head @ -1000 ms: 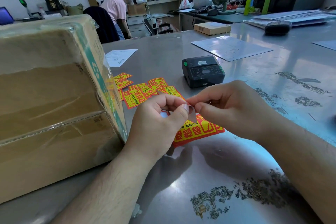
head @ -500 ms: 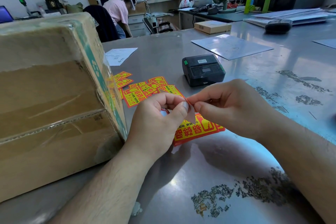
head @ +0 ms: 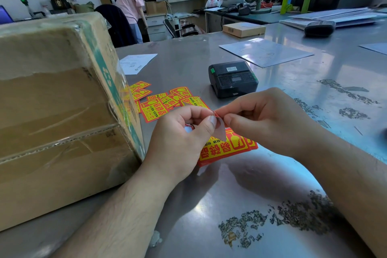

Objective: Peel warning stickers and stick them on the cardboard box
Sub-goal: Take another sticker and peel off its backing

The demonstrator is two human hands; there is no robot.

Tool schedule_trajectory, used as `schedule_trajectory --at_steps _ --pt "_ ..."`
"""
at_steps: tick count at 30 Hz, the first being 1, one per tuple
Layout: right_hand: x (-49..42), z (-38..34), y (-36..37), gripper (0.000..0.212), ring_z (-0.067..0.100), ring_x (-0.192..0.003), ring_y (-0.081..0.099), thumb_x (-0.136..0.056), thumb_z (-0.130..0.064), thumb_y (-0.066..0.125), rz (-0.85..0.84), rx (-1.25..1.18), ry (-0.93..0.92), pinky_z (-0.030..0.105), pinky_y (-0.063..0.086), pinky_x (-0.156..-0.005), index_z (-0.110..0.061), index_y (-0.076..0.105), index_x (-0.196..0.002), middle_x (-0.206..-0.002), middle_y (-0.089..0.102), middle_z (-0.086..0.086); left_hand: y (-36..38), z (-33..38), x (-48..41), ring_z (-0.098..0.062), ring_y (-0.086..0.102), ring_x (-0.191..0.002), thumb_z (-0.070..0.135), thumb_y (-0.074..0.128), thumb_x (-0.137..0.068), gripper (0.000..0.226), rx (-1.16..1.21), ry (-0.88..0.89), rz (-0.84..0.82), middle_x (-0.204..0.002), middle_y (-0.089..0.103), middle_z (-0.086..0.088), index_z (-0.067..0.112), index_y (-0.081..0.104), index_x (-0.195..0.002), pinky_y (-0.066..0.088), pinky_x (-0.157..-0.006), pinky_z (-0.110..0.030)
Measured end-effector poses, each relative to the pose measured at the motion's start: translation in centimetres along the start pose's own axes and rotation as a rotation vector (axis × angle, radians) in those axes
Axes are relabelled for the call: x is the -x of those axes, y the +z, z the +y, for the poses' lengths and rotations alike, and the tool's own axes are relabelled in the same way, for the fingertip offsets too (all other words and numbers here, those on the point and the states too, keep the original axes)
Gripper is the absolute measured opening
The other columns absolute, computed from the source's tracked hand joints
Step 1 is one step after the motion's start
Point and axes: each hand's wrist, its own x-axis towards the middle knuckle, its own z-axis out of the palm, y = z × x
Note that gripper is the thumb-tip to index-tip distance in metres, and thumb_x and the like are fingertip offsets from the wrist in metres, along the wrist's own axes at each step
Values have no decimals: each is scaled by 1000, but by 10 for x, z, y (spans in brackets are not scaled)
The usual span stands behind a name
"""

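My left hand (head: pixel 180 138) and right hand (head: pixel 266 119) both pinch the top corner of the warning sticker (head: pixel 226 148) between them. Its backing flap (head: pixel 221 132) has lifted wider than a second ago, so I judge peeling has begun. The cardboard box (head: pixel 58 100) sits at nine o'clock.

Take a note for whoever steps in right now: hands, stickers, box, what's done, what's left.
Left hand and right hand: both pinch one corner of a warning sticker, backing corner lifted.
Cardboard box stands to the left; spare stickers lie beside it on the steel table.
Done: peel begun. Left: finish peeling, stick it on the box, repeat.
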Motion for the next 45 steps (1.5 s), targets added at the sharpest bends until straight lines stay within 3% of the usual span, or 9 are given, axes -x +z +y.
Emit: schedule_trajectory --at_steps 5,8,12,21,31,36,43,45 --pt "0 0 0 24 14 -57 61 -76 -28 62 -1 18 -1 28 44 -53 -34 79 -91 -69 74 -5 0 0 1 -10 69 -85 22 67 -89 7 4 17 -13 -84 75 4 22 73 -85 56 -75 -23" --pt "0 -1 0 24 23 -64 65 -76 -29 61 -3 25 0 33 47 -53 -35 79 -91 -70 74 -4 0 0 1 -9 69 -85 23 67 -89 8 5 22 -16 -84 75 5 23 73 -84 56 -74 -20" --pt "0 -1 -1 26 24 -64 65 -75 -29 61 -10 18 5 30 45 -52 -33 79 -94 -69 74 -3 0 0 1 -8 69 -84 21 67 -89 8 17 26 -18 -83 76 4 22 73 -84 56 -75 -23" --pt "-1 -3 0 27 29 -68 67 -75 -26 59 -19 8 0 43 52 -59 -37 78 -91 -71 74 2 1 -3 0 -13 71 -86 21 67 -90 7 36 35 -18 -86 76 2 23 72 -86 58 -81 -33" --pt "0 -4 -1 29 25 -65 65 -74 -24 59 -22 29 -6 35 47 -53 -36 78 -92 -70 73 0 0 -4 -1 -13 70 -89 26 67 -90 8 33 15 -17 -87 76 3 23 73 -87 57 -81 -30" --pt "0 -3 -1 28 24 -66 67 -75 -24 59 -30 38 -11 38 50 -56 -37 78 -92 -71 74 0 1 -4 -1 -11 70 -87 26 67 -90 8 36 16 -17 -86 76 2 22 73 -88 57 -80 -27" --pt "1 -4 -3 28 15 -61 65 -76 -24 59 -34 46 -8 22 44 -51 -33 78 -94 -71 73 -7 0 -3 0 -11 70 -88 29 67 -89 9 41 5 -15 -87 76 4 24 73 -87 56 -76 -24" --pt "1 -4 -2 28 16 -60 64 -76 -23 59 -34 48 -10 23 44 -50 -33 78 -94 -70 73 -6 1 -3 0 -9 70 -87 30 67 -88 10 42 5 -14 -86 76 4 23 74 -88 56 -75 -21"
